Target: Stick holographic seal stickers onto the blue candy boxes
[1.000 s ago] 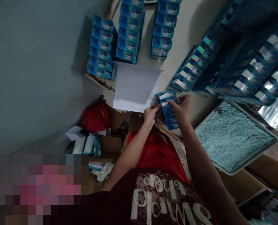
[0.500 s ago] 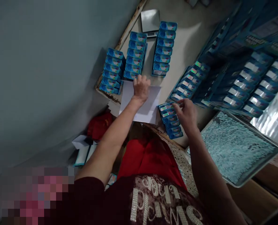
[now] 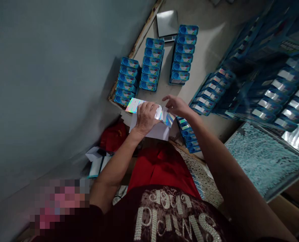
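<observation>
My left hand (image 3: 146,117) is closed on a sheet of shiny holographic stickers (image 3: 135,105), whose silvery rainbow face shows on both sides of the fingers. Under it a plain white sheet (image 3: 159,131) juts out toward me. Close to the strip's right end is my right hand (image 3: 177,106), index finger stretched out and thumb apart from it; I see nothing held there. Just below the right wrist stands a short row of blue boxes (image 3: 191,138). Shiny stickers show on the two farthest boxes; the nearer ones look plain blue on top.
More rows of blue boxes (image 3: 151,61) stand on the table (image 3: 164,72), with a scale (image 3: 167,23) behind them. Stickered boxes (image 3: 207,93) and tall stacks (image 3: 275,97) fill the right. A tray of pale blue pieces (image 3: 262,161) lies nearer; a wall (image 3: 63,67) borders the left.
My right hand has left the row of boxes and moved left to the sticker sheet. My left hand has lifted and turned the sheet so its shiny face shows.
</observation>
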Action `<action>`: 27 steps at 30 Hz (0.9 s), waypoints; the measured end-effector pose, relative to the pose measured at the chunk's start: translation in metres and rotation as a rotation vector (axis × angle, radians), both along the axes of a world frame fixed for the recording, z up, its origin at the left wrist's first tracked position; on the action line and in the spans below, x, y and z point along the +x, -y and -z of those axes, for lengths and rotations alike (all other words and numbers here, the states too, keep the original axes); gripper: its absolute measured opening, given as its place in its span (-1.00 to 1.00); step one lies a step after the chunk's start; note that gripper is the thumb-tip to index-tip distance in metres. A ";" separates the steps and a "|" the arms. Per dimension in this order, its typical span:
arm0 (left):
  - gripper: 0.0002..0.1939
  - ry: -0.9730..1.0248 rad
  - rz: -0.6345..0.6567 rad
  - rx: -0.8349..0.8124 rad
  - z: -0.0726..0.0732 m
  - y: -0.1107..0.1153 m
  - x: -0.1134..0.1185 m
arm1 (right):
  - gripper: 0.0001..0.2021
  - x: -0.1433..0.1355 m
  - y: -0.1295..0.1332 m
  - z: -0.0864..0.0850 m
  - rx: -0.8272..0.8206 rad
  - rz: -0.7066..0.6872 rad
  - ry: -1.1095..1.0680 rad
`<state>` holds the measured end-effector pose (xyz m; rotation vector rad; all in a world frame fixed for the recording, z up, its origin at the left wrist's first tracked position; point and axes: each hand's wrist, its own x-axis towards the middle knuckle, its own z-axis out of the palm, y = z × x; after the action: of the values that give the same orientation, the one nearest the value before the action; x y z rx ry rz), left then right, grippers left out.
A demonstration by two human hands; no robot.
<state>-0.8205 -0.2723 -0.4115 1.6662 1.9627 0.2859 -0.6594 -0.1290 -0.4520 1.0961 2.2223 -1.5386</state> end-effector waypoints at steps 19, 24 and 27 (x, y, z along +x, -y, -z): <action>-0.87 0.411 -0.084 -0.413 0.008 -0.069 -0.028 | -0.65 0.045 0.024 -0.035 0.653 0.174 -0.027; -0.81 0.397 -0.027 -0.364 0.001 -0.069 -0.028 | -0.59 0.021 0.051 -0.033 0.687 0.014 0.015; -0.80 0.473 -0.033 -0.358 0.002 -0.066 -0.031 | -0.55 0.017 0.064 -0.023 0.701 -0.029 0.010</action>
<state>-0.8514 -0.2062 -0.4134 1.2070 1.5763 0.2888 -0.6425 -0.1935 -0.4294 1.2062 2.8346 -0.7247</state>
